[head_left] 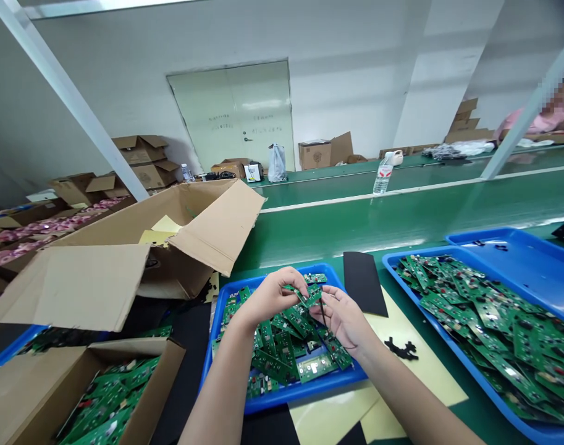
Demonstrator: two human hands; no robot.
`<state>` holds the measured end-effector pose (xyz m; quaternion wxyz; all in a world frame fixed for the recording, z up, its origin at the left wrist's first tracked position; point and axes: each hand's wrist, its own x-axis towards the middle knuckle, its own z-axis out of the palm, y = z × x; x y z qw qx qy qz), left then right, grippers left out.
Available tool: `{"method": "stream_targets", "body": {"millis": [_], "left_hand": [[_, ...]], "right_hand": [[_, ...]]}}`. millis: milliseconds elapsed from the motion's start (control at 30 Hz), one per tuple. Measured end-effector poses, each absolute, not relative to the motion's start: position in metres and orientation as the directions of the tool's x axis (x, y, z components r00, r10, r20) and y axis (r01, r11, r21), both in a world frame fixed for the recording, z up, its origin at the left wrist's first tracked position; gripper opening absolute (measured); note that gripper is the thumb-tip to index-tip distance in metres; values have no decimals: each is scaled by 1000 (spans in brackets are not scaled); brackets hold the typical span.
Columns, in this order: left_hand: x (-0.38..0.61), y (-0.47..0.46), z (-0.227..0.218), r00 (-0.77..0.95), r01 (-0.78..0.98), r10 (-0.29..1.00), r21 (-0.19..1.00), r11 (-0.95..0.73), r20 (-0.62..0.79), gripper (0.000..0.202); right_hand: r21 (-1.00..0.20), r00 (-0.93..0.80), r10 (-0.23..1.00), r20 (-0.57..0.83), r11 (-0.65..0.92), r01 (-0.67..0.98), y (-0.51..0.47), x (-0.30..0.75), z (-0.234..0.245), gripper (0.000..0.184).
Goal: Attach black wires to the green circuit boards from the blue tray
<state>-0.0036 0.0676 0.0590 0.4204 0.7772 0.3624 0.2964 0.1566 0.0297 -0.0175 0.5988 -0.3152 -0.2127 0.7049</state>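
My left hand (275,292) is closed on a small green circuit board (308,295), held above a blue tray (286,390) heaped with several more green boards. My right hand (341,315) is beside it, fingers curled, pinching a thin black part that hangs down from the board's right edge. Both forearms reach in from the bottom of the view.
A second blue tray (527,259) full of boards sits at the right. An open cardboard box (189,228) lies at the left, and another box of boards (105,395) is at the bottom left. A black sheet (362,281), yellow sheets (425,364), small black parts (402,350), a water bottle (382,174), and a person (548,114) far right.
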Motion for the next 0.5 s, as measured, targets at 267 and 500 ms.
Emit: {"method": "stream_targets", "body": {"millis": [267,500], "left_hand": [[10,64,53,633,172,765,940,-293,123,16],[36,64,42,302,77,932,970,-232,200,30]], "right_hand": [[-622,10,980,-200,-119,-774,38,162,-19,40],[-645,74,983,-165,-51,-762,37,164,-17,42]]}}
